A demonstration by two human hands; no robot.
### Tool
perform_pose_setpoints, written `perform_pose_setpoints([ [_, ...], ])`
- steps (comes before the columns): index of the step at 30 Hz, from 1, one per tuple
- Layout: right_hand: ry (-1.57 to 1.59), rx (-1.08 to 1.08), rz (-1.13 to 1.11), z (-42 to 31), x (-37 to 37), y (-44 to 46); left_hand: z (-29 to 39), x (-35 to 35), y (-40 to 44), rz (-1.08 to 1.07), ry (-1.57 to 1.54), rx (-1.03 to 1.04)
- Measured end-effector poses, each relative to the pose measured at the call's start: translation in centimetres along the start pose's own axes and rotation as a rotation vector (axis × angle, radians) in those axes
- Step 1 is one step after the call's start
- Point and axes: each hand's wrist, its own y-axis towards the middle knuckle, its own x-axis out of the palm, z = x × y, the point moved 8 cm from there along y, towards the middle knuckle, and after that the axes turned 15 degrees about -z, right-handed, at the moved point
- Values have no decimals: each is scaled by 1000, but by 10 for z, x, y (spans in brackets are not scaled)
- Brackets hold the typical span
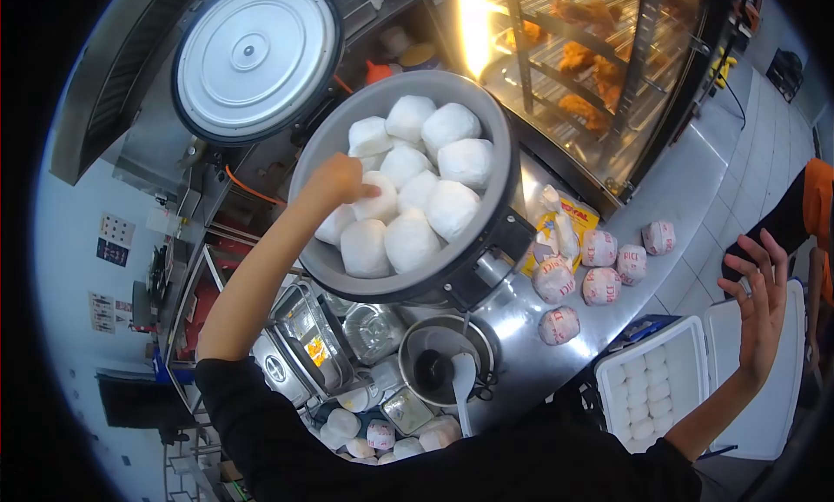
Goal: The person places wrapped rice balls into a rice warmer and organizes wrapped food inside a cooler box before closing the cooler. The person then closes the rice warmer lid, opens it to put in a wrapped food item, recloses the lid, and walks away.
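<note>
Touching a white bundle (378, 208) inside the pot (326, 142), among others piled there, with curled left hand (342, 179); impossible to tell whether gripping. Holding right hand (759, 298) open, with fingers spread, near the cooler lid (730, 350), well apart from printed packs (601, 287) on the counter (512, 320).

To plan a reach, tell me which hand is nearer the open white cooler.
Right. The right hand is raised, open, in front of the white cooler's opened lid in this view; the left hand is farther off, inside the gray pot, at the white bundles.
</note>
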Motion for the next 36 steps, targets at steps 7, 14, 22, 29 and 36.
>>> perform_pose_setpoints([
  [7,178,185,170,62,-23,-64,48,42,-8,128,208,168],
  [14,290,435,36,172,55,-105,38,32,-3,-68,8,327],
  [22,-82,131,-486,180,184,-96,-14,51,-246,608,-1015,412],
  [29,-426,-344,-757,191,269,-87,15,302,-435,593,-1651,321],
  [36,-715,-325,-625,185,287,-112,53,519,-492,435,-1814,-652],
])
